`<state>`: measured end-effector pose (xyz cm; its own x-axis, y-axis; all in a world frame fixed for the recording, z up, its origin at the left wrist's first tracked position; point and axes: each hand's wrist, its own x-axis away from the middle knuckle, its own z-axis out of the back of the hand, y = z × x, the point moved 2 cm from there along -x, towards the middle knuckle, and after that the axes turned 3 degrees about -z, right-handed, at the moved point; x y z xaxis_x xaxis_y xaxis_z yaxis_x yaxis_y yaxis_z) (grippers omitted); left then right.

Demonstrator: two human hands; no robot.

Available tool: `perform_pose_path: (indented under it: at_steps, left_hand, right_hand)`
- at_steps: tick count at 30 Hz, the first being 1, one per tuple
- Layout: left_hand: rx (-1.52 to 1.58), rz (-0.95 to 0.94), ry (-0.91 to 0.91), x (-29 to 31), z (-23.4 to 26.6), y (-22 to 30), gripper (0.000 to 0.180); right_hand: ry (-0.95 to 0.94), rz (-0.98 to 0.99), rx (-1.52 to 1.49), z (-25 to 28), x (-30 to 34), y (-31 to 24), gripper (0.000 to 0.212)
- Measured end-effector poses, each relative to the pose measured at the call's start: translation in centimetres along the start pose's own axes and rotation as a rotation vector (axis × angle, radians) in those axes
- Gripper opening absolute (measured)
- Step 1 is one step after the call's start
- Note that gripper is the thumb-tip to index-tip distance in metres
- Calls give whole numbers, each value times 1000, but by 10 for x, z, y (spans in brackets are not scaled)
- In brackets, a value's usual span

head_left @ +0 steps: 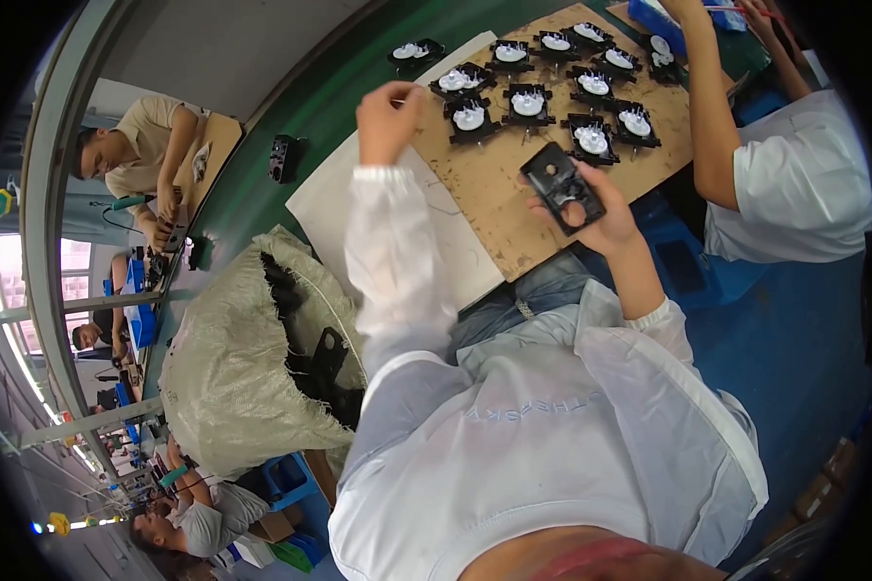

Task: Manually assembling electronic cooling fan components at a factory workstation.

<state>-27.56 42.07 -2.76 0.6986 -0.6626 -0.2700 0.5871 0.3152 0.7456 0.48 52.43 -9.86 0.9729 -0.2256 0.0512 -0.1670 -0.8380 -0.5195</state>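
My right hand (606, 221) holds a flat black plastic frame (562, 187) with round holes, just above the near edge of a brown board (494, 194). My left hand (388, 121), in a long white sleeve, is curled into a fist over the board's left corner; nothing shows clearly in it. Several black frames fitted with white round parts (528, 104) lie in rows on the board's far half. A white sheet (329, 198) lies under the board.
An open woven sack (228, 378) holding loose black frames stands at my left. A co-worker in a white shirt (804, 174) reaches an arm (712, 107) over the board's right end. On the green belt (252, 184) lies one black part (283, 158). Other people work far left.
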Motion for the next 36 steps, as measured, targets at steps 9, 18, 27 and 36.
perform_pose_path:
  at_steps: [9,18,27,36]
  left_hand:
    - [-507,246,70,-98,-22,-155,24]
    - [-693,-416,329,-92,22,-94,18]
    - [818,-292,544,36,25,40,27]
    - [865,-71,494,84,10,79,27]
  right_hand:
    - [-18,69,-5,-14,21,-8,52]
    - [28,189,104,7,20,-4,49]
    - [-10,456,324,-62,-36,-12,47]
    - [-52,475,523,-122,-46,3,46]
